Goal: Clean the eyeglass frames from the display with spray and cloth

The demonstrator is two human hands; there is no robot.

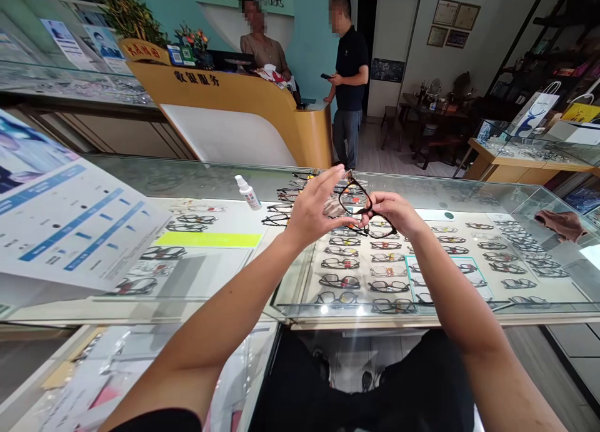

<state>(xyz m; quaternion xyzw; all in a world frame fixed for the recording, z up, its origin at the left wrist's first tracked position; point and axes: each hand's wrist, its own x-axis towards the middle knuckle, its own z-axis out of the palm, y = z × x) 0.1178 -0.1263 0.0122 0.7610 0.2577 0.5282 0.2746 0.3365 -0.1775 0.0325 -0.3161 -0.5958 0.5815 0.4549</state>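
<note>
Over the glass counter, a pair of dark-framed eyeglasses (383,227) is held up, tilted, between my two hands. My right hand (394,213) pinches the frame near the bridge with thumb and fingertips. My left hand (312,210) curves round the other end of the frame, thumb below and fingers above. A pale striped patch shows inside its curl; I cannot tell what it is. Behind my left hand several more eyeglasses (276,218) lie on the counter top, partly hidden. A small white spray bottle (248,193) stands to their left.
Rows of eyeglasses (341,282) fill the glass display case (300,310) below. A brown cloth (561,224) lies at the right. A large printed sheet (79,219) stands at the left, above an open drawer (32,397). Two people are at the wooden service desk (234,94) beyond.
</note>
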